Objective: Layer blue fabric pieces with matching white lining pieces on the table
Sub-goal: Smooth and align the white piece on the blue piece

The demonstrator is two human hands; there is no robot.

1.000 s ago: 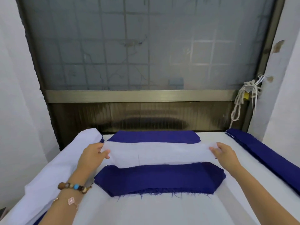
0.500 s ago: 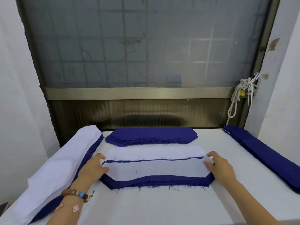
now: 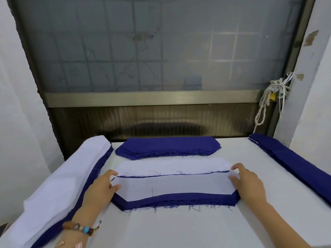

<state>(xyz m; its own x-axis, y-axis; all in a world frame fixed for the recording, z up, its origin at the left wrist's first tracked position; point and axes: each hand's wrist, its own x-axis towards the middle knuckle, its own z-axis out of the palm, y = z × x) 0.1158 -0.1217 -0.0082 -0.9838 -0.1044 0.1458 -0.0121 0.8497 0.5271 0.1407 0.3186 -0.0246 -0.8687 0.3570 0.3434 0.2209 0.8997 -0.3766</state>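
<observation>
A white lining piece (image 3: 172,185) lies flat on a stack of blue fabric pieces (image 3: 179,200) in the middle of the white table (image 3: 170,228). My left hand (image 3: 102,190) holds the lining's left end, thumb on top. My right hand (image 3: 248,183) holds its right end the same way. Blue shows along the stack's near edge and as a thin line at the lining's far edge. Behind that line lies another white lining piece (image 3: 172,164). A second stack of blue pieces (image 3: 168,146) sits at the table's far edge.
A long roll of white cloth over blue (image 3: 68,178) runs down the table's left side. A long pile of blue fabric (image 3: 293,161) runs along the right side. Beyond the table is a frosted window (image 3: 161,51), with a knotted cord (image 3: 268,102) hanging at its right.
Both hands brought the white lining piece toward me and lowered it onto the near blue stack. It now lies flat, and the far blue stack is uncovered.
</observation>
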